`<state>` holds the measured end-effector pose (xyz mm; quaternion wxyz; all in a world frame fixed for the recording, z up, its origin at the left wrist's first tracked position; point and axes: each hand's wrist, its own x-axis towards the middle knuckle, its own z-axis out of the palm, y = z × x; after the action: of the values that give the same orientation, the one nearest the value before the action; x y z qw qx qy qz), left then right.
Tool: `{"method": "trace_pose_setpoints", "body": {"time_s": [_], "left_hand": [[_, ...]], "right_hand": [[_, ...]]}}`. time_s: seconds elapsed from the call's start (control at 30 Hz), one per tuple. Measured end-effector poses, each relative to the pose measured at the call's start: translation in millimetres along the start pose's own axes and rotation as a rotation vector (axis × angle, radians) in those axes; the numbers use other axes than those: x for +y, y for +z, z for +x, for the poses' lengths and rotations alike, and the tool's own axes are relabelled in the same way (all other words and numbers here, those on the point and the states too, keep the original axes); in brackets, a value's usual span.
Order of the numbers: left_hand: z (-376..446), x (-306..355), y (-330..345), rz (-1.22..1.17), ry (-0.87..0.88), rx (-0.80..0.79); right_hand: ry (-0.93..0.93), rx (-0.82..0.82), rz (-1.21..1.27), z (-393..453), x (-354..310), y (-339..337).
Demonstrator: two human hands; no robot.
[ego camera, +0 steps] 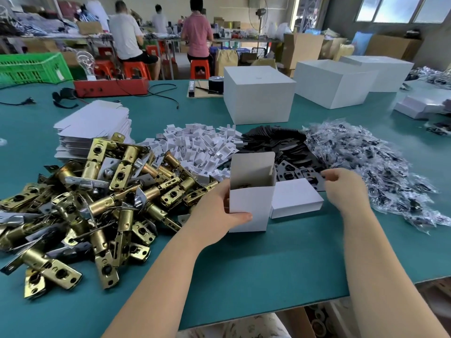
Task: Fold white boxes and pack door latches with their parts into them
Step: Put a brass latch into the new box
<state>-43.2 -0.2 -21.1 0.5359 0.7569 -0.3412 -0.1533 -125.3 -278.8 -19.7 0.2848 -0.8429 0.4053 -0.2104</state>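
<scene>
Green counter (268, 264) carries heaped brass latches (102, 198). Left hand (217, 211) grips the upright open white box (251, 206) by its thin, crushable walls; best held at the corners. Right hand (341, 189) pinches a black plate (314, 179), stiff and light.

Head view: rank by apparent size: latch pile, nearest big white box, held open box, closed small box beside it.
1. latch pile
2. big white box, though it sits farther back, so its rank against the pile is unsure
3. open box, held by the left hand
4. closed small box
</scene>
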Motion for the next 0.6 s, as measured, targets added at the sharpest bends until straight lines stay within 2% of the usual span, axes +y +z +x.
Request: {"method": "trace_pose_setpoints", "body": {"time_s": [0.07, 0.17, 0.27, 0.43, 0.6], "left_hand": [[0, 0, 0, 0.001, -0.004, -0.005], [0, -1, 0, 0.001, -0.007, -0.004], [0, 0, 0, 0.005, -0.002, -0.001], [0, 1, -1, 0.003, -0.006, -0.002], [0, 2, 0, 0.000, 0.002, 0.003]], "right_hand": [[0.057, 0.046, -0.100, 9, 4, -7], [0.114, -0.008, -0.256, 16, 8, -7], [0.126, 0.015, -0.306, 16, 10, -1], [0.051, 0.078, -0.235, 11, 16, 1], [-0.080, 0.214, 0.023, -1, -5, -18]]}}
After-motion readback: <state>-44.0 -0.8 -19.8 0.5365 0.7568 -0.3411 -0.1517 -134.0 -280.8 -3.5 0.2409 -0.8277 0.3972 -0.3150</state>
